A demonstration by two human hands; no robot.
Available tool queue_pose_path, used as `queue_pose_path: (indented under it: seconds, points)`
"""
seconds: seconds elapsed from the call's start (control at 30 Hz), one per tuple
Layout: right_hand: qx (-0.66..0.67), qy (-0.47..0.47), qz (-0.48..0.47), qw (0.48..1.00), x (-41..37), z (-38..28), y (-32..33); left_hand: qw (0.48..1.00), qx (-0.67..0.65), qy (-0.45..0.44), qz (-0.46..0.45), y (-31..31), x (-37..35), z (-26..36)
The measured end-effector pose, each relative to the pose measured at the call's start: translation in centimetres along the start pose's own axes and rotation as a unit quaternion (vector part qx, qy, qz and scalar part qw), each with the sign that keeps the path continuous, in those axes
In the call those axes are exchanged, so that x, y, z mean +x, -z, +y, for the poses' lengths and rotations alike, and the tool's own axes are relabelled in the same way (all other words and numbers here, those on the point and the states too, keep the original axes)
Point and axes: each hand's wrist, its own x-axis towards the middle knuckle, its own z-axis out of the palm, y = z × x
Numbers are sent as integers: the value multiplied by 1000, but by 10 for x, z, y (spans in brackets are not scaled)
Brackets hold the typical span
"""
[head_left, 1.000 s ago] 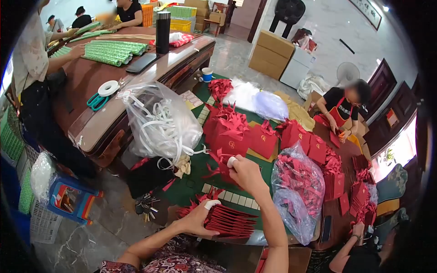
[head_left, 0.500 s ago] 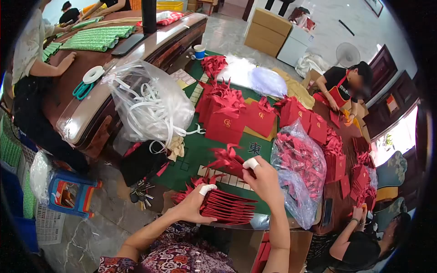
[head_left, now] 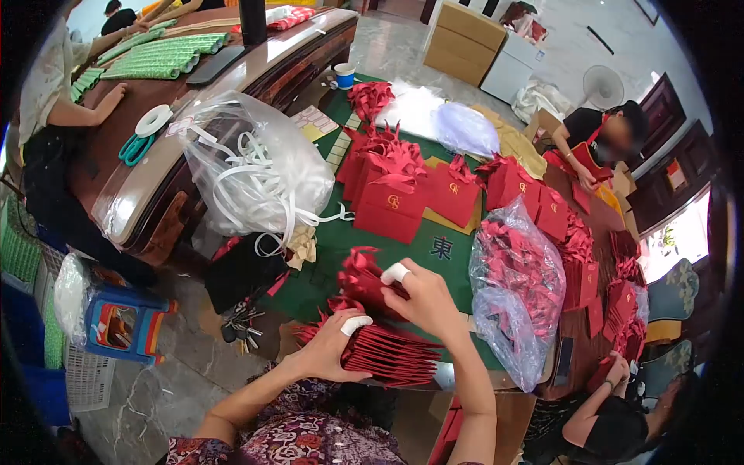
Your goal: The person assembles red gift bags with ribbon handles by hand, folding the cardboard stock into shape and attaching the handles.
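Note:
My left hand, with white tape on a finger, is wrapped round a stack of flat red paper bags at the near table edge. The bags' folded edges face right, their ribbons bunched to the left. Just above the stack, my right hand, also taped on a finger, pinches a red gift bag with a ribbon bow. Its fingertips are at the bag's right side. Beyond my hands, red ribbon-tied bags with gold lettering stand on the green table mat.
On the right lies a clear plastic bag of red ribbons. A clear bag of white ribbon sits at the left, near scissors and a tape roll. People work on the right and far left. A blue stool stands below.
My right hand has moved left and slightly down with its red bag, now closer over the stack. My left hand keeps its hold. The view has shifted slightly.

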Motion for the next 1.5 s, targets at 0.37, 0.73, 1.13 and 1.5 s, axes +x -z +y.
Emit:
queue_pose_path:
  seconds: [0.37,0.73,1.13,1.5]
  points:
    - [-67,34,-16,997,-11,0,5,999,-6,34,-12,2,-1,3]
    - [30,8,-25,999,-37,4,2,998,14,43,-41,3,1,1]
    - [69,-19,-81,994,-47,6,1,999,19,47,-7,5,5,10]
    - [331,-149,-88,927,-73,13,11,994,11,97,-52,7,9,11]
